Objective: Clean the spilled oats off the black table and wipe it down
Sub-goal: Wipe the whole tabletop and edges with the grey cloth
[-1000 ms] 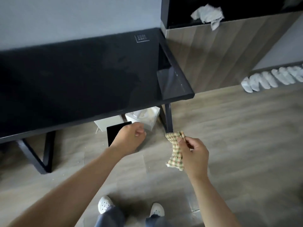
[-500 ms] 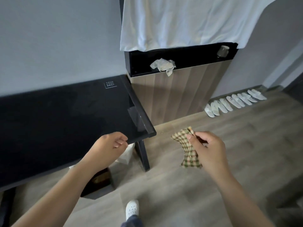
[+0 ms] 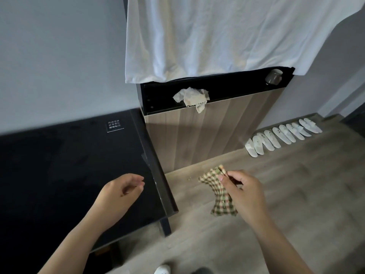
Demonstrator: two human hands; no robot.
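So the right hand (image 3: 245, 192) has the checked cloth (image 3: 219, 192) pinched between thumb and fingertips near its top edge, and the rest of it hangs down bunched in the middle and flared at the bottom. It's out over the wooden floor (image 3: 286, 194), just off the right edge of the black surface (image 3: 69, 165) and not touching it. The left hand (image 3: 120, 192) hovers above the surface near that same right edge, fingers loosely curled with the thumb close to them, and nothing in it that I can see. The only oats I can spot are a few tiny pale specks (image 3: 189, 177) on the floor between the surface's edge and the cloth (the top itself is too dark and glossy to tell whether any grains sit on it). There's a small white printed label (image 3: 115, 125) near the back right of the surface. Just beside the surface stands a wood-fronted cabinet (image 3: 207, 139) with a crumpled pale rag (image 3: 192, 97) draped over its front lip and a metal cup (image 3: 273, 77) at the far right of its dark top. A big white sheet (image 3: 217, 36) hangs over it from above. A row of white slippers (image 3: 282, 135) lines the wall further right, and the toe of a white shoe (image 3: 163, 269) pokes in at the bottom.
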